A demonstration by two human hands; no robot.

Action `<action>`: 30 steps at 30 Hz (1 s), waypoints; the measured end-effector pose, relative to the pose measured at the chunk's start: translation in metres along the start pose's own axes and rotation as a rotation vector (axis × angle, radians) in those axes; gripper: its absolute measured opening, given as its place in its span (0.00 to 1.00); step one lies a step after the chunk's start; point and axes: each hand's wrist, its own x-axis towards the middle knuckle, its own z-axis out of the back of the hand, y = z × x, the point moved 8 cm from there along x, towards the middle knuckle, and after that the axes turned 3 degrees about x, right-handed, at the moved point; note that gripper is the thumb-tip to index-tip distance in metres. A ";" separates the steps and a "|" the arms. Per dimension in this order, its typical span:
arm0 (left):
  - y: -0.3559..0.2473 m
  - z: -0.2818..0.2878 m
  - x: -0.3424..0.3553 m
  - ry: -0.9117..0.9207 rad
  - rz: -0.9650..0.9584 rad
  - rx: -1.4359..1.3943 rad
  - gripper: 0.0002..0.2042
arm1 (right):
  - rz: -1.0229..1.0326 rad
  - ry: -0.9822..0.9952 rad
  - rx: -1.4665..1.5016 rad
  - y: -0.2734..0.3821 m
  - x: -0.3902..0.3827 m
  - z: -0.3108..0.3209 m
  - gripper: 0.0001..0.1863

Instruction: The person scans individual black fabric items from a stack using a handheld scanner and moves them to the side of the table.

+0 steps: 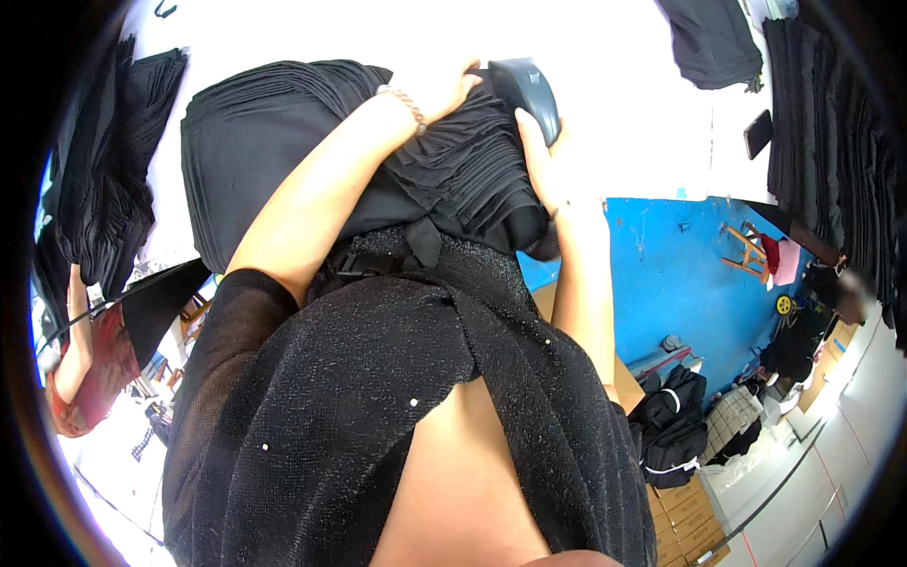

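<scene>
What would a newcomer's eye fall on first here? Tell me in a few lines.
First the big stack of folded black cloth on the white table, top centre, with the left hand pressed on it. Next the right hand holding a dark handheld scanner at the stack's right edge. Then the bright blue floor at right, with a small wooden stool on it.

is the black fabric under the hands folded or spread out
Folded: the black fabric lies in a thick stack with many layered edges showing. The left hand presses on it; the right hand holds a dark handheld device.
</scene>
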 end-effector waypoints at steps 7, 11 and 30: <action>-0.016 0.017 -0.005 -0.047 -0.013 -0.053 0.07 | 0.026 0.053 0.073 -0.026 -0.022 0.001 0.39; -0.018 0.024 -0.001 -0.030 -0.048 -0.034 0.07 | -0.013 0.035 0.019 -0.008 -0.005 -0.001 0.41; -0.027 0.014 0.003 0.002 -0.117 -0.024 0.05 | 0.003 0.055 0.079 -0.019 -0.005 0.003 0.40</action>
